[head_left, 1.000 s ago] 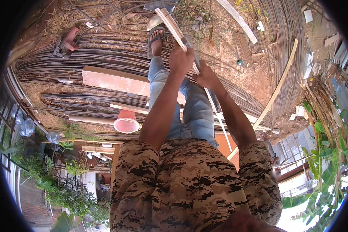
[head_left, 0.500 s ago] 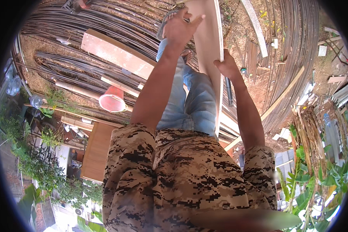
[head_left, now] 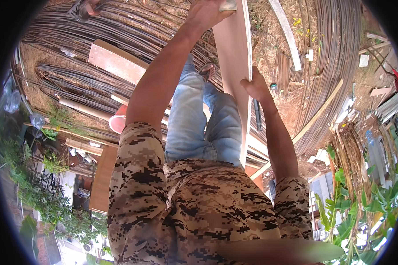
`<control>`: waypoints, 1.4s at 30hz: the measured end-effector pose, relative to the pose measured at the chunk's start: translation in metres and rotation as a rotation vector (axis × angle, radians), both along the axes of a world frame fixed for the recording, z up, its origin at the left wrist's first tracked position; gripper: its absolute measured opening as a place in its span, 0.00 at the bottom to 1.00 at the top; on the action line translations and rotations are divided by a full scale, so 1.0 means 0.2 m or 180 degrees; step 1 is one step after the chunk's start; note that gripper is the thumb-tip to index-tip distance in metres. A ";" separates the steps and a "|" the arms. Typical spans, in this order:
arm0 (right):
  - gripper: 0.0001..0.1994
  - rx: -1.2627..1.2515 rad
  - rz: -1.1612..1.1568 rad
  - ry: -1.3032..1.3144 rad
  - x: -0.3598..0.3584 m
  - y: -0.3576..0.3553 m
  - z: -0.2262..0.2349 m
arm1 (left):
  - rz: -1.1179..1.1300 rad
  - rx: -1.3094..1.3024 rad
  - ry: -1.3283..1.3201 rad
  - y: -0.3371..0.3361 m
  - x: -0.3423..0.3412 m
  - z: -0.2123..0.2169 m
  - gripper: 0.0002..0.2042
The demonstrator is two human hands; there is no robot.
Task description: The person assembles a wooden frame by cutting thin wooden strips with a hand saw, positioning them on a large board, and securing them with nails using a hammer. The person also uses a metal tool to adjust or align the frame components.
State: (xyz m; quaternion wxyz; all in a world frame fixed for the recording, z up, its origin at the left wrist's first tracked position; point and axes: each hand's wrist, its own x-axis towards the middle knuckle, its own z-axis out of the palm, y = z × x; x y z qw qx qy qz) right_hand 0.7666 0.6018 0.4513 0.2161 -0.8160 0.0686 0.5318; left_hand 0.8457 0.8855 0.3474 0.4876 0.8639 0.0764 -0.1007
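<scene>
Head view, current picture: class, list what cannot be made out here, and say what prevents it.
All in the head view:
- Left hand: some fingers are cut off by the upper edge, so its full hold on the pale block is unclear.
- Long board: its far end is cut off by the upper edge.
- Red bucket: partly hidden behind the left arm.
- Shape at the lower edge: too blurred to identify.

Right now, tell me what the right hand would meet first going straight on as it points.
Likely the wooden board: the right hand points up and leftward, and its thumb overlaps the board's right edge in the picture. Actual contact is hard to judge.
</scene>
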 end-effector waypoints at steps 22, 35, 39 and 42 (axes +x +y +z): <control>0.28 0.0039 0.0073 -0.0160 0.02 0.01 0.00 | 0.1201 0.0242 0.0792 -0.30 -0.01 0.31 0.57; 0.28 -0.0129 0.0131 -0.0089 -0.03 0.01 -0.01 | 0.1879 0.0376 0.0873 -0.40 -0.05 0.27 0.54; 0.28 -0.0218 0.0236 -0.0172 -0.03 0.04 -0.01 | 0.2258 0.0202 0.0815 -0.44 0.00 0.30 0.54; 0.28 -0.0181 0.0247 -0.0260 -0.03 0.05 0.00 | 0.2481 0.0242 0.1150 -0.46 0.05 0.32 0.55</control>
